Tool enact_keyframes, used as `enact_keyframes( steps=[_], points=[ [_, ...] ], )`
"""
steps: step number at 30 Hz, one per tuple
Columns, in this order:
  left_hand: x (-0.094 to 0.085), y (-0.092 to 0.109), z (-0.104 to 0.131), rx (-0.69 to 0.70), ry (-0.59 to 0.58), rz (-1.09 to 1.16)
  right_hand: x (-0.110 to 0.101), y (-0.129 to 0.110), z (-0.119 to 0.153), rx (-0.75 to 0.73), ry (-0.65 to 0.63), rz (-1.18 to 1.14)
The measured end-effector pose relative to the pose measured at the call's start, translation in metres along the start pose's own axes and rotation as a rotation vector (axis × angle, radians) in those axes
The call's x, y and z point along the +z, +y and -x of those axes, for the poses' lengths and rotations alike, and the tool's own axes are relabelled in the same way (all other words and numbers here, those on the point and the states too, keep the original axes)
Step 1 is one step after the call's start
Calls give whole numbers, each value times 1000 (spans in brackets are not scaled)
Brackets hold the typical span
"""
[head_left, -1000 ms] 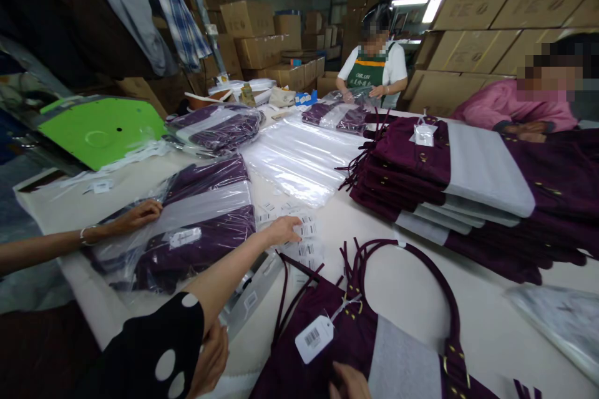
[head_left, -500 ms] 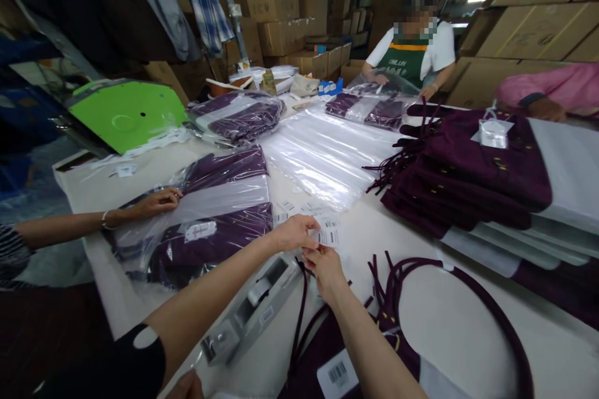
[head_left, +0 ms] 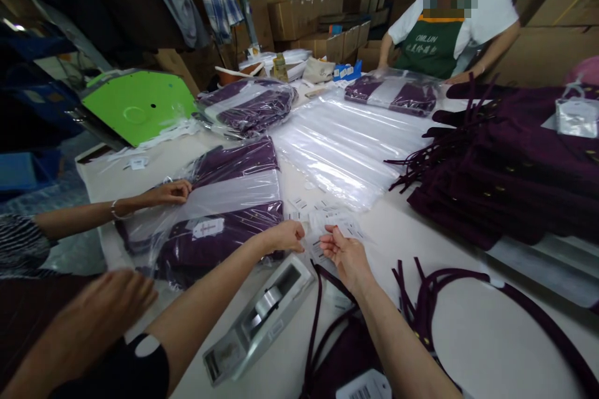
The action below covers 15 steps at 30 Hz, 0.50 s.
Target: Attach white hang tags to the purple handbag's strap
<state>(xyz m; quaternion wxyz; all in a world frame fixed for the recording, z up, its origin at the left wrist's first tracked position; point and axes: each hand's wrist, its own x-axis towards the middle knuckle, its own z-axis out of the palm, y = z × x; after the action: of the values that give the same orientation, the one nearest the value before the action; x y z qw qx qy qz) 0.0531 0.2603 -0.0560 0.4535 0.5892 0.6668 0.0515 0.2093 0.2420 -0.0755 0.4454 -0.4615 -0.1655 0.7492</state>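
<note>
My left hand is closed, with its fingers curled beside a pile of small printed labels. Anything pinched in it is too small to make out. Just to its right, my right hand has its fingers bent but apart, over the printed labels in clear film. Below my hands stands a grey tape dispenser with a roll in it. A purple bag with thin straps and a barcode tag lies under my right forearm.
Co-workers' hands reach in from the left, one on a bagged purple item, another blurred. Clear plastic sleeves lie mid-table. Stacked purple bags rise at right. A person in a green apron stands opposite.
My hands have moved apart, the right one off to the right with its fingers loosened. A co-worker's blurred hand has risen at lower left. The view has shifted.
</note>
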Motion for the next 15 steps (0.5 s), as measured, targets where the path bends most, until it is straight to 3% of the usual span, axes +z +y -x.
enact_keyframes(
  steps=[4, 9, 15],
  points=[
    [7, 2, -13, -49, -109, -398, -2, -3, -3, -36, 22, -5],
    [8, 10, -16, -18, -192, -655, -4, -4, -3, -101, 74, -39],
    [12, 12, -18, -35, -227, -783, -17, -56, -9, -275, 165, -149]
  ],
)
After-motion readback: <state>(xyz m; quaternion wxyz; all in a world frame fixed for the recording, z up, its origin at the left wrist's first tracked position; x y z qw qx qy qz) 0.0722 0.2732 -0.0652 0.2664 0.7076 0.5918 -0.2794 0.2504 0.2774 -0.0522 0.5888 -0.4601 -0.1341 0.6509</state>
